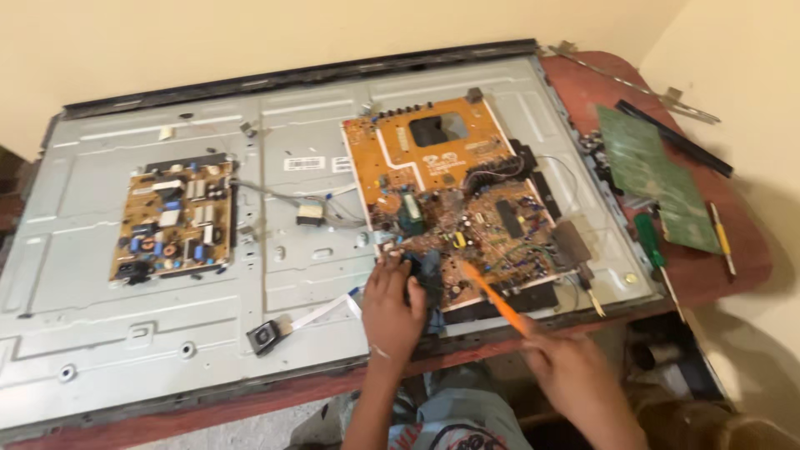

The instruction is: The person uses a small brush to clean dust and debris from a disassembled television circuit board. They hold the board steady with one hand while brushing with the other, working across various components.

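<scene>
Two small white rectangular stickers [318, 163] sit side by side on the grey metal back panel [100, 325], upper middle.

Red-brown table [717, 267] bears a metal panel [208, 333] — green board [658, 179], screwdrivers [654, 250].

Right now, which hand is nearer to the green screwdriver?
Right. The right hand is below and to the left of the green screwdriver, holding an orange tool. The left hand is farther left, on the orange board.

free: bare metal back panel [125, 325] between small power board [175, 218] and large orange board [454, 196] | blocked: cable bundle [308, 208] mid-panel | right counter [733, 267]: green board [658, 179], screwdrivers [658, 254]
</scene>
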